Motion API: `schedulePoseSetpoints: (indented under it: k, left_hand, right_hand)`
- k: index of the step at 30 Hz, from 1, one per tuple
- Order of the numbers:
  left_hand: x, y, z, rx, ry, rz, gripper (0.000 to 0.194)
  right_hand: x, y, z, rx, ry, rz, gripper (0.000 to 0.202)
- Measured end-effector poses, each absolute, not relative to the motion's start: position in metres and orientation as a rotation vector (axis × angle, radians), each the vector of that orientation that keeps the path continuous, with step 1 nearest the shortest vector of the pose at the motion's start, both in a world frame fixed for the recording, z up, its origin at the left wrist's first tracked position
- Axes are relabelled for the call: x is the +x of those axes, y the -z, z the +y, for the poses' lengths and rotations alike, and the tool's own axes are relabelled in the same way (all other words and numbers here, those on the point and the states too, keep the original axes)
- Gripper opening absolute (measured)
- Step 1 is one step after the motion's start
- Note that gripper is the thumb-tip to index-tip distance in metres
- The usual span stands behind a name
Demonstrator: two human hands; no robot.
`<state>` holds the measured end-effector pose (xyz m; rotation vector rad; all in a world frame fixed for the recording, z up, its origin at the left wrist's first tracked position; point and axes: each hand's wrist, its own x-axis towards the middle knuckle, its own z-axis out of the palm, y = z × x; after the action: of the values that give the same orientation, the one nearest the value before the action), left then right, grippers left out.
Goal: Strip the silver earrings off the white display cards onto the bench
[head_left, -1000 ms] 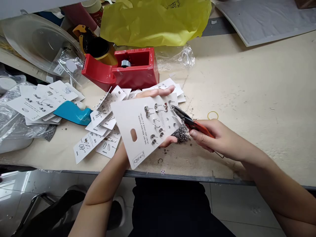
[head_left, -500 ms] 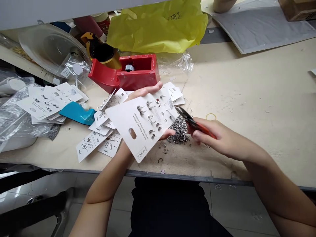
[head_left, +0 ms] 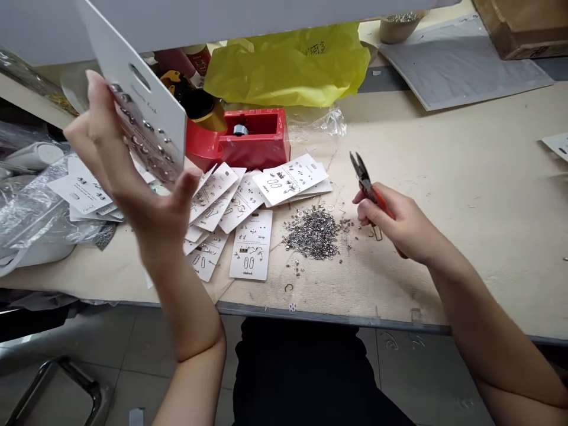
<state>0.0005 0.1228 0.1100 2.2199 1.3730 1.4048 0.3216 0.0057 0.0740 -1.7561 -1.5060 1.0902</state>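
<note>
Raised at the upper left, my left hand (head_left: pixel 128 154) grips a white earring card (head_left: pixel 164 112) between thumb and fingers; the card is tilted, with small metal earrings along it. My right hand (head_left: pixel 390 216) is closed around red-handled pliers (head_left: pixel 364 176), whose jaws point up and away over the table. A heap of tiny metal earring backs (head_left: pixel 313 232) lies on the table between my hands. Left of the heap, one earring card (head_left: pixel 251 245) lies flat, and further cards (head_left: pixel 293 179) overlap in a loose pile behind it.
A red tape dispenser (head_left: pixel 261 145) stands behind the cards, with a yellow plastic bag (head_left: pixel 284 68) beyond it. Clear plastic bags (head_left: pixel 35 207) crowd the left side. A grey sheet (head_left: pixel 465 65) and a cardboard box (head_left: pixel 528 26) sit at the back right.
My left hand has lifted the earring card from above the pile up and to the left, turning it. My right hand has drawn the pliers away from the card, slightly right.
</note>
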Motion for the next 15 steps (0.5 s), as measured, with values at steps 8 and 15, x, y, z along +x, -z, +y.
schedulePoseSetpoints:
  k: [8, 15]
  left_hand:
    - [-0.041, -0.116, 0.134, 2.368, -0.875, 1.500, 0.075]
    - [0.052, -0.118, 0.080, 2.104, -1.741, 0.749, 0.020]
  right_hand:
    - [0.343, -0.066, 0.016, -1.797, -0.828, -1.345, 0.029]
    - [0.360, -0.061, 0.026, -1.720, -0.764, -1.164, 0.029]
